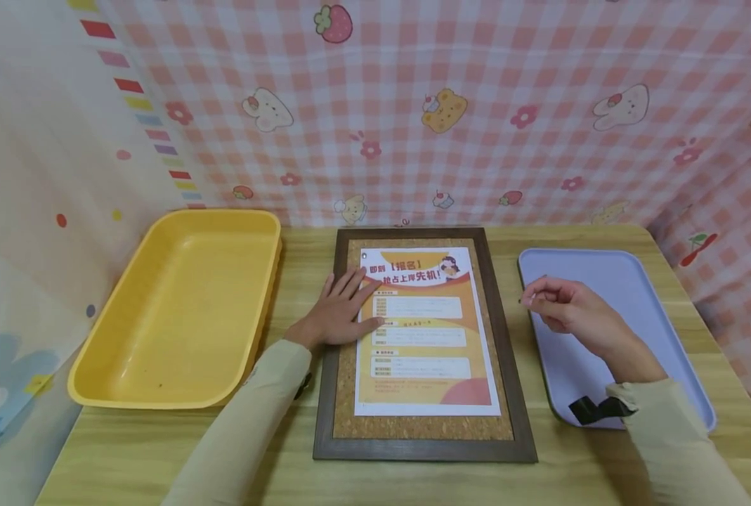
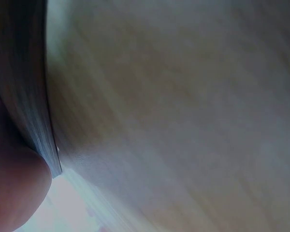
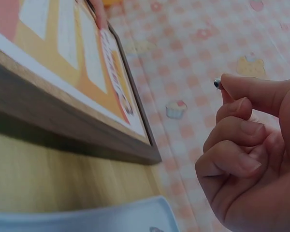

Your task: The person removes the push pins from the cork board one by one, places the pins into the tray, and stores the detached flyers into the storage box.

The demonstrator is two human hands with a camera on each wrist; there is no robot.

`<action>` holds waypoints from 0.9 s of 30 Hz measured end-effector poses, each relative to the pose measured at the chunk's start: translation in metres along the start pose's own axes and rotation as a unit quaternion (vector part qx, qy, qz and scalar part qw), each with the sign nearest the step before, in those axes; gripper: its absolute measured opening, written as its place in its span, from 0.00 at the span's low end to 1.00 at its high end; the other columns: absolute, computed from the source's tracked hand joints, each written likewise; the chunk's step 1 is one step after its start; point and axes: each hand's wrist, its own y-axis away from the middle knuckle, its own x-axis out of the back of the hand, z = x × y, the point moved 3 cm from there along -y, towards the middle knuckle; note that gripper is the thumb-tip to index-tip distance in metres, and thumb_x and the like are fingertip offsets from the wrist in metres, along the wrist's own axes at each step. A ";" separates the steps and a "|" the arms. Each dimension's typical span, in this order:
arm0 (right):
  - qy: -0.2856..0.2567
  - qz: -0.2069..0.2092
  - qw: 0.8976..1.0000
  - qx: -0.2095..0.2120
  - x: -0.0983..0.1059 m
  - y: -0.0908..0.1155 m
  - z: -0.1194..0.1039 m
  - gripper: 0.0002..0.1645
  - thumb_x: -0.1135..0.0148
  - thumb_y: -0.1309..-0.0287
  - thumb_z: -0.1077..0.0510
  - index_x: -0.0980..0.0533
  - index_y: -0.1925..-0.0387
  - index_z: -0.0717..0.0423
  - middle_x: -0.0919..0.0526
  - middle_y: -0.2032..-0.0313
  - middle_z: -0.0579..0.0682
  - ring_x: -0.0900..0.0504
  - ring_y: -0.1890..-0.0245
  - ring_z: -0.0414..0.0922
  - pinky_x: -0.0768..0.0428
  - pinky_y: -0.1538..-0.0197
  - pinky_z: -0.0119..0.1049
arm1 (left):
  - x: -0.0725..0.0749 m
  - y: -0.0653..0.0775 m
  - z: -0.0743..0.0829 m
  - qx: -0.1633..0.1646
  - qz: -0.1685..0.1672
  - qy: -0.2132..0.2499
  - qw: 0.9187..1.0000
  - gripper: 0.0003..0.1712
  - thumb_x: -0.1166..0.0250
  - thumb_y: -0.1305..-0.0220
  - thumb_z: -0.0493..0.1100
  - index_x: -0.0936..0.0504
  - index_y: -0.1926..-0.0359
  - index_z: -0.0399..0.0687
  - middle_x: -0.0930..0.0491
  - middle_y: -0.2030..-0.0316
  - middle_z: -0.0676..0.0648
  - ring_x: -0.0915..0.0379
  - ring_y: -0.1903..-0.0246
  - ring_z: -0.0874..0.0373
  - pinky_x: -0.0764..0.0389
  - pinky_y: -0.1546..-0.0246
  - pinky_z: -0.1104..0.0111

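Note:
A printed orange-and-white poster (image 1: 422,386) lies on a cork board (image 1: 413,427) with a dark brown wooden frame (image 1: 426,450). My left hand (image 1: 339,313) rests with spread fingers on the poster's left side, the wrist crossing the frame. A small shiny thumbtack (image 3: 217,83) is pinched between thumb and index finger of my right hand (image 1: 574,313), the other fingers curled in. That hand is held up over the left part of the lilac tray (image 1: 628,270), right of the board. At the poster's top left corner sits a small round tack (image 1: 364,256).
A deep yellow tray (image 1: 268,281) stands on the wooden table (image 1: 274,450) left of the board. Behind rises a pink checked cloth (image 1: 381,91). In the right wrist view a small dark thing (image 3: 156,229) shows in the lilac tray.

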 end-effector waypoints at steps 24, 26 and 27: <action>-0.033 0.137 0.988 -0.061 0.059 -0.016 0.034 0.07 0.42 0.30 0.57 0.18 0.65 0.48 0.31 0.81 0.40 0.37 0.83 0.38 0.50 0.75 0.43 | -0.002 0.000 -0.001 0.008 -0.007 -0.004 1.000 0.44 0.55 0.28 0.68 0.56 0.20 0.59 0.69 0.21 0.43 0.78 0.22 0.47 0.73 0.27 0.44; -0.026 0.144 0.987 -0.069 0.062 -0.018 0.038 0.08 0.42 0.30 0.57 0.19 0.66 0.46 0.30 0.81 0.39 0.36 0.82 0.37 0.48 0.77 0.40 | -0.002 0.000 -0.001 0.008 -0.008 -0.005 1.000 0.44 0.55 0.28 0.68 0.56 0.20 0.59 0.69 0.21 0.43 0.78 0.22 0.47 0.73 0.27 0.44; -0.022 0.147 0.986 -0.073 0.063 -0.018 0.041 0.09 0.42 0.30 0.57 0.19 0.66 0.46 0.30 0.81 0.39 0.36 0.82 0.36 0.46 0.78 0.38 | -0.002 0.000 -0.001 0.008 -0.008 -0.004 1.000 0.44 0.55 0.28 0.68 0.56 0.20 0.59 0.70 0.21 0.43 0.78 0.22 0.47 0.73 0.27 0.44</action>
